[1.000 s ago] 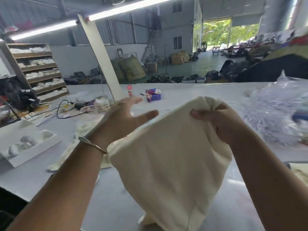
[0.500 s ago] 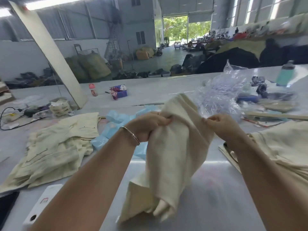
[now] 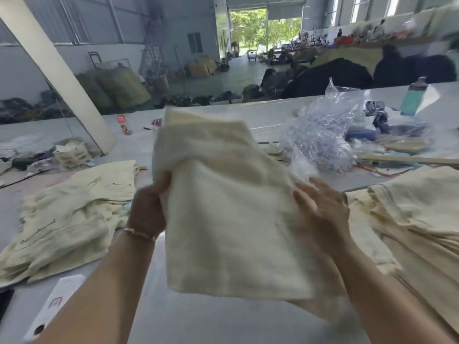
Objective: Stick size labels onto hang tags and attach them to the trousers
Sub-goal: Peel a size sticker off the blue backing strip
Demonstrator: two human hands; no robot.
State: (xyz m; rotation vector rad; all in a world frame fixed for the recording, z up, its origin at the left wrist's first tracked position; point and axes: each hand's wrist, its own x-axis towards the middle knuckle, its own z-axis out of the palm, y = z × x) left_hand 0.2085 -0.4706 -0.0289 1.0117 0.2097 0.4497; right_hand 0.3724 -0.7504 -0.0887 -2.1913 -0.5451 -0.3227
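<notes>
I hold a folded pair of cream trousers [image 3: 231, 214] up above the white table [image 3: 223, 319]. My left hand [image 3: 149, 207] grips their left edge, fingers curled round the cloth. Against their right side lies my right hand [image 3: 320, 207], its fingers spread and fairly straight. A white hang tag [image 3: 53, 304] lies near the table's front left edge. No size label shows.
Cream trousers [image 3: 67, 219] lie spread at the left; a stack of cream trousers [image 3: 409, 219] sits at the right. A crumpled clear plastic bag [image 3: 323, 135] lies behind, with a teal bottle [image 3: 413, 96] at far right. A slanted white pillar [image 3: 54, 70] rises at left.
The view swung right. The trousers went from a hanging bunch to a flatter fold held up. My right hand let go its pinch and spread against the cloth.
</notes>
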